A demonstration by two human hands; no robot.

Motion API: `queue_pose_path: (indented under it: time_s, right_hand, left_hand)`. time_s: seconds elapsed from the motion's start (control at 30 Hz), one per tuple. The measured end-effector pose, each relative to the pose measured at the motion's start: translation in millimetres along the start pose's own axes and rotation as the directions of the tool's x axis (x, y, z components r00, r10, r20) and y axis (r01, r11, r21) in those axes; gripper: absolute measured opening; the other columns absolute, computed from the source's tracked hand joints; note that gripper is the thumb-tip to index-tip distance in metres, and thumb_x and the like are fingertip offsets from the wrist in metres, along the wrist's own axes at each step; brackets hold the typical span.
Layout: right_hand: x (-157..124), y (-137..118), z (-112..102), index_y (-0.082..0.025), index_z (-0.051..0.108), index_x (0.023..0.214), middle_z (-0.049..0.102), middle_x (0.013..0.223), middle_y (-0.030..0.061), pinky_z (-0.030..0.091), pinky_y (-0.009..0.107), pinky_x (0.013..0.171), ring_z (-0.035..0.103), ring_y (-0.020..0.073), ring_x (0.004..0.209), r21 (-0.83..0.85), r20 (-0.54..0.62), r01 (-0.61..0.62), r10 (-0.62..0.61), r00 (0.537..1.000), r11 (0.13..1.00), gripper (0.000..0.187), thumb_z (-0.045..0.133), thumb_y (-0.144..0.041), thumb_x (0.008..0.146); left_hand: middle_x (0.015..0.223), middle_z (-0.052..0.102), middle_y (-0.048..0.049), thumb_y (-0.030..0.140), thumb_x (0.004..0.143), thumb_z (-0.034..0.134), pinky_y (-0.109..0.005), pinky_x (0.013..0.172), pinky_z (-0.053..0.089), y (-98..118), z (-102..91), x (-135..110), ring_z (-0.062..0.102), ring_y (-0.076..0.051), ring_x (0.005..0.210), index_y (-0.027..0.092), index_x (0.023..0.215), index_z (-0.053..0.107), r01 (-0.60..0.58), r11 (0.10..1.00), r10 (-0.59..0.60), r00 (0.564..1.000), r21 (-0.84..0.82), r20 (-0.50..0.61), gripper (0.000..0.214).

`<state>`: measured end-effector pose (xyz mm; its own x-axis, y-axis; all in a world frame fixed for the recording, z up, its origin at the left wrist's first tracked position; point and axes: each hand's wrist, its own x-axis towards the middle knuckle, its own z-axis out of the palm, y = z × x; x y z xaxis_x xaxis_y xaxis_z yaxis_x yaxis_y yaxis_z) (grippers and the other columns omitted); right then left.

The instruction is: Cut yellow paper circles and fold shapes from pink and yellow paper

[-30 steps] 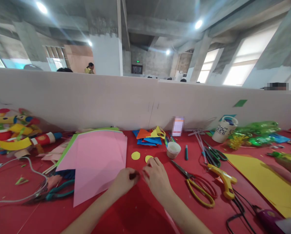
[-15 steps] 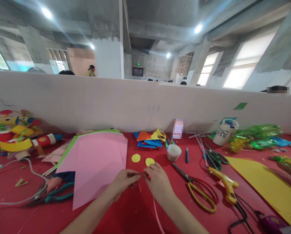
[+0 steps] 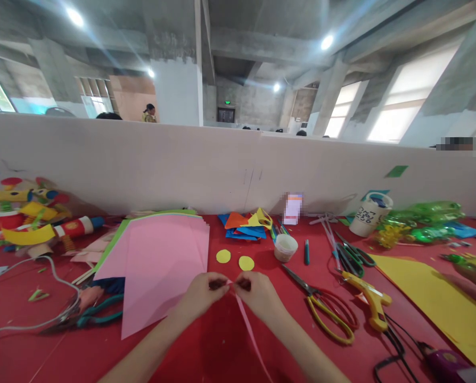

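Head view: left hand point(image 3: 208, 289) and right hand point(image 3: 257, 291) meet low over the red tabletop point(image 3: 206, 351), fingertips close together.
Left hand: thumb and fingers pinched narrow on the upper end of a pink strip point(image 3: 248, 330).
Right hand: fingers curled, thumb and forefinger drawn in at the same end; whether they grip the strip too cannot be told.
Pink strip: top end between the two sets of fingertips; the rest runs down between the forearms, nearer the right one, and leaves the picture at the bottom edge.
Room between forearms: red surface shows on both sides of the strip.
Left edge: stacked pink sheets point(image 3: 164, 266) lie just beside the left hand, their near corner reaching down next to the left forearm; teal-handled pliers point(image 3: 100, 313) lie farther left.
Right edge: scissors point(image 3: 329, 318) lie right of the right hand, tips pointing away from the person, a strip of red tabletop in between; a yellow glue gun point(image 3: 371, 299) is beyond them.
Far edge: two yellow discs point(image 3: 223, 256) lie flat just past the fingertips, apart from each other; a white cup point(image 3: 285, 248) stands beyond the right hand, and a white partition point(image 3: 182, 165) closes off the far side.
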<state>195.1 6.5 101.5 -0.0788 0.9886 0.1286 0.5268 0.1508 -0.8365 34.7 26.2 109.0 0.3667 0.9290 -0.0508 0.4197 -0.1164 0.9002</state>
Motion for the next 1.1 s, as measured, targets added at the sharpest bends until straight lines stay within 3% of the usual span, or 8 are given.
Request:
queue_pose_path:
  time_s: [0.17,0.3,0.5,0.6,0.73,0.87,1.0,1.1]
  right_hand:
    - [6.7,8.4,0.8,-0.016,0.062,0.068,0.067,0.064,0.0045,0.044,0.024,0.053,0.061,0.0173,0.059,0.194,0.055,-0.056,0.046,0.997,0.979,0.012,0.059,-0.027,0.069]
    - [8.9,10.0,2.0,-0.015,0.062,0.067,0.065,0.066,0.0047,0.044,0.027,0.060,0.058,0.0174,0.063,0.269,-0.002,-0.047,0.049,0.999,0.962,0.017,0.061,-0.032,0.068]
    - [8.3,9.1,6.4,-0.016,0.061,0.067,0.060,0.066,0.0032,0.041,0.028,0.060,0.052,0.0169,0.063,0.348,-0.071,-0.024,0.052,0.996,0.937,0.017,0.061,-0.032,0.066]
    - [7.9,7.9,9.3,-0.017,0.056,0.068,0.056,0.062,0.0001,0.041,0.026,0.056,0.051,0.0145,0.058,0.413,-0.055,-0.014,0.040,0.998,0.910,0.017,0.059,-0.034,0.067]
    - [8.0,7.5,12.4,-0.019,0.051,0.068,0.052,0.061,-0.0024,0.040,0.024,0.053,0.048,0.0128,0.055,0.494,-0.039,-0.007,0.030,0.999,0.869,0.017,0.061,-0.032,0.066]
    - [7.8,7.0,13.2,-0.019,0.050,0.070,0.052,0.062,-0.0025,0.042,0.025,0.054,0.050,0.0125,0.055,0.550,0.006,-0.033,0.035,0.999,0.834,0.019,0.060,-0.034,0.067]
    - [7.2,2.3,5.4,-0.020,0.051,0.079,0.058,0.068,-0.0008,0.048,0.028,0.060,0.057,0.0146,0.061,0.595,0.097,-0.065,0.009,0.995,0.801,0.019,0.059,-0.032,0.066]
    - [6.1,-3.2,-3.7,-0.019,0.053,0.082,0.062,0.077,0.0014,0.048,0.029,0.069,0.061,0.0161,0.074,0.547,0.096,0.021,-0.088,0.991,0.837,0.016,0.059,-0.021,0.066]
  left_hand:
    - [0.078,0.070,-0.0055,0.026,0.066,0.059,-0.029,0.071,0.046,-4.9,4.3,2.1,0.063,-0.020,0.076,0.016,0.078,0.068,-0.006,0.993,0.004,1.000,-0.120,-0.016,0.018]
    - [0.072,0.068,-0.0030,0.031,0.062,0.066,-0.028,0.067,0.047,-4.3,7.3,2.3,0.062,-0.018,0.070,0.016,0.076,0.066,0.049,0.938,-0.059,0.998,-0.343,-0.019,0.020]
    - [0.069,0.066,-0.0011,0.032,0.060,0.070,-0.027,0.069,0.046,11.4,7.3,-4.3,0.060,-0.016,0.070,0.016,0.075,0.065,0.113,0.846,-0.150,0.988,-0.521,-0.028,0.022]
    - [0.073,0.066,-0.0022,0.031,0.061,0.070,-0.027,0.071,0.046,15.1,7.0,-5.9,0.060,-0.016,0.071,0.017,0.077,0.065,0.100,0.827,-0.146,0.989,-0.553,-0.039,0.022]
    - [0.083,0.066,-0.0046,0.026,0.060,0.071,-0.026,0.072,0.046,13.4,7.6,-5.4,0.059,-0.017,0.080,0.016,0.083,0.064,0.056,0.867,-0.119,0.988,-0.496,-0.096,0.026]
    - [0.079,0.064,-0.0028,0.026,0.062,0.069,-0.025,0.072,0.044,10.6,8.7,-4.9,0.058,-0.016,0.078,0.016,0.079,0.063,0.024,0.878,-0.092,0.989,-0.478,-0.119,0.021]
    - [0.073,0.063,-0.0018,0.029,0.062,0.070,-0.023,0.066,0.043,10.5,5.6,-4.1,0.056,-0.014,0.070,0.015,0.076,0.064,0.065,0.821,-0.140,0.986,-0.567,-0.090,0.020]
    - [0.068,0.062,-0.0004,0.030,0.059,0.074,-0.021,0.065,0.042,10.8,1.3,-3.0,0.054,-0.011,0.064,0.015,0.073,0.066,0.126,0.744,-0.195,0.980,-0.656,-0.033,0.023]
